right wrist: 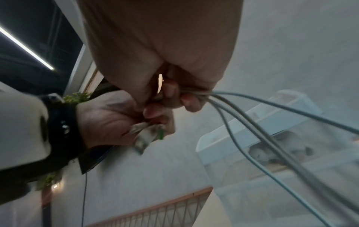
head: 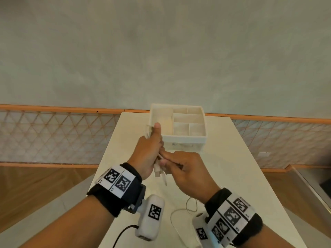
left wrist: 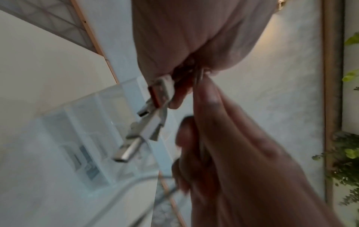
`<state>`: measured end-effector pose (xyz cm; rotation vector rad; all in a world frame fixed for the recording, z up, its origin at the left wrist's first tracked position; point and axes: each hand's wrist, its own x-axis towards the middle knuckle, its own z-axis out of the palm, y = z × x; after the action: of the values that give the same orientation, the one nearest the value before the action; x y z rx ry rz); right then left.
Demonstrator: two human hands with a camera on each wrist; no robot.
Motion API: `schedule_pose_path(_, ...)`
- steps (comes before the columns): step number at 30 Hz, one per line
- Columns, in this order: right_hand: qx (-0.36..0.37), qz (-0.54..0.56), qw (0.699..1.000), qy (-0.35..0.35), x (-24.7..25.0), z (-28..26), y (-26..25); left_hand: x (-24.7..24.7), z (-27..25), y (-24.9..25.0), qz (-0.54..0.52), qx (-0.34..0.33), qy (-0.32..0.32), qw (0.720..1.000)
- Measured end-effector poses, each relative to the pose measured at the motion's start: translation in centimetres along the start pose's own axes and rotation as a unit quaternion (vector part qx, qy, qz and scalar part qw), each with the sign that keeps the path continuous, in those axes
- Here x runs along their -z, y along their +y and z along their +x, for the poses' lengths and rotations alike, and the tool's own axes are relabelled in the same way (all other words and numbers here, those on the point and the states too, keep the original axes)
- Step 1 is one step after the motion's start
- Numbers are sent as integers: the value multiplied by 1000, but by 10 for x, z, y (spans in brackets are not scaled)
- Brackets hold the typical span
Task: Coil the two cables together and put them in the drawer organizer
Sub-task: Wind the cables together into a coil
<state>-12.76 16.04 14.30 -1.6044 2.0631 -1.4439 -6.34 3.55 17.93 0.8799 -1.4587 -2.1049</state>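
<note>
Two thin white cables (head: 159, 171) are held in front of me above the table. My left hand (head: 151, 151) grips the bundle in a fist with the thumb up; the USB plugs (left wrist: 153, 98) stick out below the fist. My right hand (head: 174, 162) pinches the cable strands (right wrist: 252, 121) right beside the left fist, and the strands run off from its fingers. Loose cable loops (head: 179, 210) lie on the table under my wrists. The white drawer organizer (head: 184, 137), with several open compartments, stands just beyond the hands; the left thumb overlaps its near left corner.
The long white table (head: 232, 167) runs away from me, its far end against a grey wall. A lattice railing (head: 53, 136) stands to the left and right below. A black lead (head: 123, 231) hangs from the left wrist camera. Green plants (left wrist: 347, 153) show in the left wrist view.
</note>
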Motion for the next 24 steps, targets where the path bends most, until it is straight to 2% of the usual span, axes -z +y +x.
schedule_pose_path(3, -69, 24, 997, -32, 21, -14, 5, 22, 9, 12, -74, 15, 32, 997)
schedule_pose_path(5, -92, 14, 993, -71, 32, -18, 6, 33, 9, 18, -49, 19, -14, 999)
schedule_pose_path(7, -89, 1, 990, -113, 35, -14, 5, 32, 5, 20, 88, 8, -83, 993)
schedule_pose_path(8, -78, -15, 989, -127, 35, -10, 3, 29, 3, 18, 176, -6, -117, 977)
schedule_pose_path(10, -41, -61, 987, -144, 35, 6, -1, 23, 1, 15, 323, -44, -179, 928)
schedule_pose_path(11, -24, -73, 986, -147, 36, 12, -3, 19, -2, 15, 361, -57, -207, 907)
schedule_pose_path(12, -11, -75, 986, -150, 36, 17, -5, 16, -4, 13, 370, -58, -232, 898)
schedule_pose_path(14, -11, -53, 988, -142, 37, 24, -6, 14, -6, 8, 321, -11, -264, 910)
schedule_pose_path(17, -36, -42, 994, -90, 43, 30, -6, 15, -10, 2, 250, 35, -259, 932)
schedule_pose_path(20, -88, -36, 995, -16, 64, 30, 1, 26, -8, 6, 259, -4, -196, 946)
schedule_pose_path(22, -120, 19, 991, 49, 73, 25, 8, 34, -5, 9, 217, -23, -136, 966)
schedule_pose_path(24, -113, 49, 989, 81, 68, 19, 8, 35, -4, 5, 158, -25, -102, 982)
